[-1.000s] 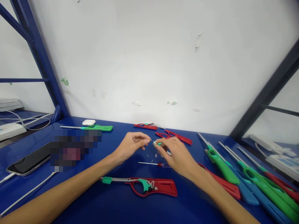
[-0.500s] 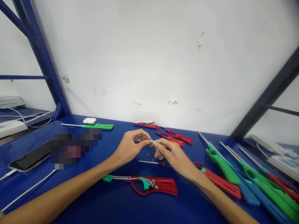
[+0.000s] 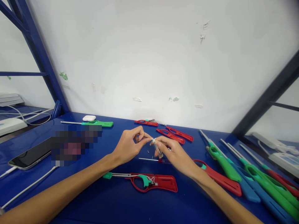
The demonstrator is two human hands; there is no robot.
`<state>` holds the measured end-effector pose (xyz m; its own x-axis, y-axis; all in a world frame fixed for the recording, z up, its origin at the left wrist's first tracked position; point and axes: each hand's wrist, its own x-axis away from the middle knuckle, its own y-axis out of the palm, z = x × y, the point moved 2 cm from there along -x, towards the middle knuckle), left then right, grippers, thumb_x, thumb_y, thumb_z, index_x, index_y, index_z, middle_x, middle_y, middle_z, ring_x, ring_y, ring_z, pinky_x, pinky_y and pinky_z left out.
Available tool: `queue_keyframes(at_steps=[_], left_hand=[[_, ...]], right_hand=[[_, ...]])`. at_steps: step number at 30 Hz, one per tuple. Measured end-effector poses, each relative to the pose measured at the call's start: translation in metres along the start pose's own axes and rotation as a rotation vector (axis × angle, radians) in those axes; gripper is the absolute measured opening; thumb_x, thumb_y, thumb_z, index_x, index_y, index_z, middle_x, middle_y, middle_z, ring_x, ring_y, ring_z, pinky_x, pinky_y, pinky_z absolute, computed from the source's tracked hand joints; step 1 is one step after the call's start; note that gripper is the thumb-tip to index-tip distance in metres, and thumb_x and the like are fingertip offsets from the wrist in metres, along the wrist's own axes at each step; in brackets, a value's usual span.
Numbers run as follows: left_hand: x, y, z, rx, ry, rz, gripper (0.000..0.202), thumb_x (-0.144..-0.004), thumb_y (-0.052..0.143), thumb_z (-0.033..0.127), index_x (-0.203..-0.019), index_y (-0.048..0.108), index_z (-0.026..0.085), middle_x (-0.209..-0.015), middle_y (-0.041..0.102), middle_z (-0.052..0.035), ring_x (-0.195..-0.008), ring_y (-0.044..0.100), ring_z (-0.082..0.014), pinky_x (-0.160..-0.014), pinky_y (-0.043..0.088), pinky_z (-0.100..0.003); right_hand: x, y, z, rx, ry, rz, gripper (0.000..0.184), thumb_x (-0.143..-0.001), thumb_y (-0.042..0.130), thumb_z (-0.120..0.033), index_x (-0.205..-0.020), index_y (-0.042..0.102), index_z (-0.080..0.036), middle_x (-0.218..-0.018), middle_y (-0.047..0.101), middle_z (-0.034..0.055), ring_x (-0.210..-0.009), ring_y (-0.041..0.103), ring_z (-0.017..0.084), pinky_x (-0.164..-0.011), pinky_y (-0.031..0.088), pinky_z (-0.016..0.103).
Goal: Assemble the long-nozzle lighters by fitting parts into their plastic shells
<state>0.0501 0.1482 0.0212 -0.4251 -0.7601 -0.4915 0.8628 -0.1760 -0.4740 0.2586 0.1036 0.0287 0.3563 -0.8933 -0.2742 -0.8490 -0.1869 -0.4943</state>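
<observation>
**Both hands on a small clear tube, just below mid-frame**

Just below the centre of the frame I see my left hand [image 3: 129,146] and right hand [image 3: 178,154] meeting above the blue metal tabletop [image 3: 98,199]. The right hand grasps a small clear plastic tube [image 3: 158,150], tilted, between thumb and fingers. The left hand pinches the tube's upper end with thumb and forefinger. Beneath them lies a thin red-handled screwdriver [image 3: 151,160]. Nearer the bottom edge lies an opened red lighter shell with a teal trigger [image 3: 161,183]. A row of green, blue and red long-nosed lighters [image 3: 233,169] fills the lower right. A dark smartphone [image 3: 30,154] lies at the left.
</observation>
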Motion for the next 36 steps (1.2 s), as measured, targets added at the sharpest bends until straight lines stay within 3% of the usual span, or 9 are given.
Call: queue_keyframes(at_steps=[5,10,13,22,28,33,35,36], left_hand=[[0.002,0.0,0.0,-0.082,0.085,-0.013,0.036,-0.107,0.07,0.041,-0.135,0.067,0.019,-0.134,0.07,-0.0105,-0.111,0.073,-0.0244,-0.094,0.064,-0.046],[0.005,0.0,0.001,-0.173,0.155,-0.019,0.035,-0.107,0.069,0.04,-0.135,0.067,0.02,-0.137,0.069,-0.0108,-0.113,0.072,-0.0246,-0.097,0.064,-0.046],[0.007,0.002,0.0,-0.214,0.159,-0.027,0.034,-0.107,0.069,0.04,-0.135,0.067,0.02,-0.137,0.069,-0.0109,-0.114,0.072,-0.0246,-0.097,0.063,-0.046],[0.015,0.009,0.0,-0.259,0.097,-0.085,0.034,-0.108,0.069,0.04,-0.135,0.068,0.021,-0.138,0.069,-0.011,-0.114,0.072,-0.0246,-0.098,0.063,-0.046],[0.002,0.0,0.008,-0.253,-0.054,-0.107,0.035,-0.107,0.07,0.041,-0.134,0.067,0.019,-0.132,0.071,-0.0101,-0.109,0.073,-0.0238,-0.092,0.065,-0.044],[0.004,-0.005,0.028,-0.3,-0.082,-0.3,0.024,-0.108,0.069,0.036,-0.124,0.071,0.017,-0.112,0.075,-0.0054,-0.091,0.073,-0.0179,-0.083,0.064,-0.037],[0.008,-0.005,0.04,-0.318,-0.038,-0.439,0.009,-0.104,0.07,0.018,-0.106,0.078,0.021,-0.098,0.077,0.0003,-0.087,0.071,-0.0159,-0.084,0.059,-0.033],[0.011,-0.004,0.045,-0.326,-0.018,-0.5,0.015,-0.101,0.072,0.012,-0.102,0.081,0.024,-0.096,0.078,0.0025,-0.089,0.07,-0.0152,-0.085,0.056,-0.03]], right_hand=[[0.001,-0.002,-0.003,0.047,-0.019,-0.02,0.041,-0.114,0.05,-0.052,-0.109,0.075,-0.021,-0.081,0.076,0.0011,-0.076,0.069,0.018,-0.072,0.05,0.032],[0.004,-0.001,-0.01,0.134,-0.067,-0.042,0.052,-0.116,0.044,-0.051,-0.081,0.069,-0.021,-0.074,0.072,0.0002,-0.067,0.065,0.016,-0.069,0.047,0.032],[0.005,0.001,-0.013,0.205,-0.103,-0.039,0.054,-0.117,0.044,-0.05,-0.076,0.064,-0.021,-0.072,0.069,-0.0013,-0.067,0.064,0.016,-0.072,0.05,0.033],[0.01,0.013,-0.005,0.402,-0.161,-0.064,0.033,-0.111,0.065,-0.042,-0.088,0.069,-0.018,-0.078,0.068,-0.0037,-0.07,0.067,0.014,-0.076,0.059,0.034],[0.002,-0.003,-0.019,0.492,-0.116,-0.043,0.036,-0.114,0.054,-0.029,-0.084,0.071,-0.021,-0.073,0.071,-0.0019,-0.067,0.066,0.015,-0.07,0.05,0.031],[0.021,-0.024,-0.041,0.548,-0.023,0.055,0.029,-0.112,0.052,-0.034,-0.098,0.076,-0.024,-0.084,0.079,0.003,-0.072,0.071,0.02,-0.066,0.046,0.033],[0.042,-0.024,-0.046,0.551,0.028,0.085,0.028,-0.114,0.049,-0.037,-0.103,0.072,-0.025,-0.087,0.079,0.0022,-0.076,0.073,0.02,-0.068,0.049,0.033],[0.053,-0.021,-0.047,0.555,0.045,0.095,0.028,-0.114,0.047,-0.036,-0.102,0.069,-0.026,-0.088,0.079,0.0015,-0.078,0.074,0.02,-0.068,0.051,0.032]])
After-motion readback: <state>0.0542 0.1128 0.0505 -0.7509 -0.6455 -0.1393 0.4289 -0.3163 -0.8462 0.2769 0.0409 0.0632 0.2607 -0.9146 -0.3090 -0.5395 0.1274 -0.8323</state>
